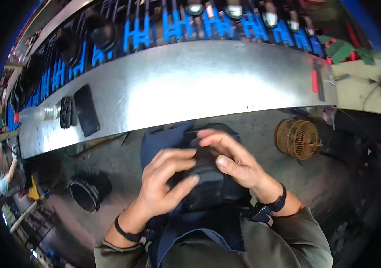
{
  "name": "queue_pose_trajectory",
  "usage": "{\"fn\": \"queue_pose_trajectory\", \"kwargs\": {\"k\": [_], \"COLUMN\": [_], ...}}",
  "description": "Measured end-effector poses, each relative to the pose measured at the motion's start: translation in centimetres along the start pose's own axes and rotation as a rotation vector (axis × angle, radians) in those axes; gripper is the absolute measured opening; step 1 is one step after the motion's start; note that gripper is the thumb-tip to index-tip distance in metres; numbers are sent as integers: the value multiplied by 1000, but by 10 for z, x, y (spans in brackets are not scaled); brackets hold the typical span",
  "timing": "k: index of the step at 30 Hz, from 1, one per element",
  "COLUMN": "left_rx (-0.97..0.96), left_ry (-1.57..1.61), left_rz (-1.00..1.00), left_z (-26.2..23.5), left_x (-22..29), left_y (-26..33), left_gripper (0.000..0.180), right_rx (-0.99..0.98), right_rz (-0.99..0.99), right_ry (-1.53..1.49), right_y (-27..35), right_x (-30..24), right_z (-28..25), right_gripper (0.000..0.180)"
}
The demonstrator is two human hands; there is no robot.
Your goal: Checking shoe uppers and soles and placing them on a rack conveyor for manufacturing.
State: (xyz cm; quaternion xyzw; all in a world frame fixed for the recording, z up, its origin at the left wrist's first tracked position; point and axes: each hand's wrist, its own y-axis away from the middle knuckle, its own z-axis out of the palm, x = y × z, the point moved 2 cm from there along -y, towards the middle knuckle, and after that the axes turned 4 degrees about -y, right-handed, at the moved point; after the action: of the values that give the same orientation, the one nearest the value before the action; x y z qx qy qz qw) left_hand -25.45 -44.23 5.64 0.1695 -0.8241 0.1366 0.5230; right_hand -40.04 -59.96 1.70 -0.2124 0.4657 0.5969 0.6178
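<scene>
A dark black shoe [206,181] is in front of my body, over my lap, its outline partly blurred and covered by my fingers. My left hand [163,178] curls around its left side, thumb below and fingers above. From the other side my right hand [237,163] grips the shoe's upper end, its thumb and fingertips bent over the black surface. Dark blue cloth [161,145] lies beneath and beside it. Both wrists carry black bands.
A metal bench [190,85] crosses ahead, bearing a black phone [87,109], a clear bottle [43,113] and a red strip-like tool [315,81]. Behind it runs a blue rack [172,29] with black shoes. A black bucket [90,194] and a round wicker cage [298,139] stand below.
</scene>
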Motion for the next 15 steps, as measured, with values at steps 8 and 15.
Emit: {"fn": "queue_pose_trajectory", "kwargs": {"k": [8,15], "left_rx": [166,339], "left_ry": [480,817], "left_rz": [-13,-308], "left_z": [33,-1], "left_x": [44,40], "left_y": [36,9], "left_gripper": [70,71], "right_rx": [46,297], "right_rz": [-523,-611], "right_ry": [38,289], "right_y": [40,4], "right_x": [-17,-36], "right_z": [71,26], "right_gripper": [64,66]}}
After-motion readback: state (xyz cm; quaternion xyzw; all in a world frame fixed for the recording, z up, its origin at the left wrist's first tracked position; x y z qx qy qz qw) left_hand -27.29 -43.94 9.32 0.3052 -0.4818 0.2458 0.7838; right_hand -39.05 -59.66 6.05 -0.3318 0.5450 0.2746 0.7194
